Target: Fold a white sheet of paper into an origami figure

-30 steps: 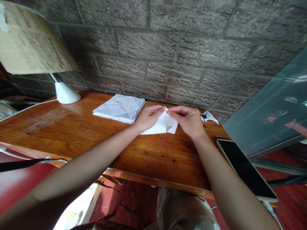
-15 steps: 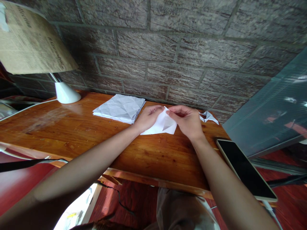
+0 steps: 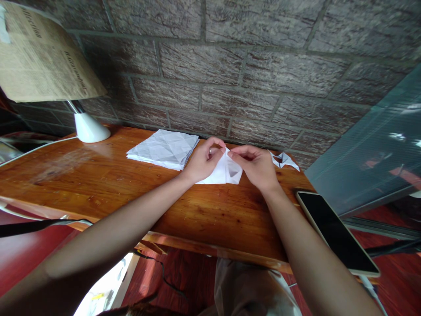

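Between my hands is a white sheet of folded paper (image 3: 219,172), its lower edge near the wooden tabletop. My left hand (image 3: 205,159) is closed on the paper's upper corner, thumb and index finger pinching it; a ring shows on one finger. From the other side my right hand (image 3: 255,164) pinches the same upper part with thumb and forefinger. A crease runs down the paper, and a shaded fold opens on its right half. Left of my hands lies a stack of creased white paper (image 3: 164,147). Beyond my right hand sits a small folded paper piece (image 3: 285,160).
A lamp with a newsprint shade (image 3: 49,57) and white base (image 3: 91,128) stands at the left of the wooden table (image 3: 98,175). A phone (image 3: 335,232) with a cable lies at the right edge. A stone-patterned wall (image 3: 223,66) rises behind; a translucent panel (image 3: 371,136) stands right.
My left index finger has lifted and arched over the paper's top corner. The paper's left part has shifted slightly, and a vertical crease now shows. My right hand has hardly moved.
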Motion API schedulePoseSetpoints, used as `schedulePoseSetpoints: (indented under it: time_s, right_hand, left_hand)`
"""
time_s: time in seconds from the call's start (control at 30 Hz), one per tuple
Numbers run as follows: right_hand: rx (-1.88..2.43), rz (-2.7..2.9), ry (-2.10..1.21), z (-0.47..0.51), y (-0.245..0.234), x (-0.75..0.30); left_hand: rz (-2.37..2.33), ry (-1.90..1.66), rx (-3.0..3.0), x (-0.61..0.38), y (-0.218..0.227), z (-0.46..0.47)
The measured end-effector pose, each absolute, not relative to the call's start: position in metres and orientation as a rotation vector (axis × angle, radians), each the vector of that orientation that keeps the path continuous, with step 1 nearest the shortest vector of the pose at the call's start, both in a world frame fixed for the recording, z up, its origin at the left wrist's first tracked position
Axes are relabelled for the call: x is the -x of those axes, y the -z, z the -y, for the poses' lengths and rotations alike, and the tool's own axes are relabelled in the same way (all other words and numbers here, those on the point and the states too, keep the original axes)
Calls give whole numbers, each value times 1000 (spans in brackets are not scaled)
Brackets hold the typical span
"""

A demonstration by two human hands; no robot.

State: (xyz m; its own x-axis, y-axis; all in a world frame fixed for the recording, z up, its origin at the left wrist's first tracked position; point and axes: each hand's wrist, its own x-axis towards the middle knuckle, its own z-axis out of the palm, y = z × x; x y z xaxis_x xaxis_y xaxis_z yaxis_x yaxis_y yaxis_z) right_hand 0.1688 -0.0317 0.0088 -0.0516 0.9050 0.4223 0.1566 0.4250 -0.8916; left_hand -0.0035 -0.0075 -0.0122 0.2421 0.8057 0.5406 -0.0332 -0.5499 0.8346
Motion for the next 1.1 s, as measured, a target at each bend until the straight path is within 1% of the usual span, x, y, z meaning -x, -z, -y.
schedulePoseSetpoints:
  time_s: [0.6,1.1]
  right_hand:
    - [989,1521,-913,31,-9,-170]
    - [1044,1547,-784,33,-9,-169]
  left_hand:
    - [-739,-1401,-1796,4,18,6]
    - [-760,-1371,-1779,4,14,5]
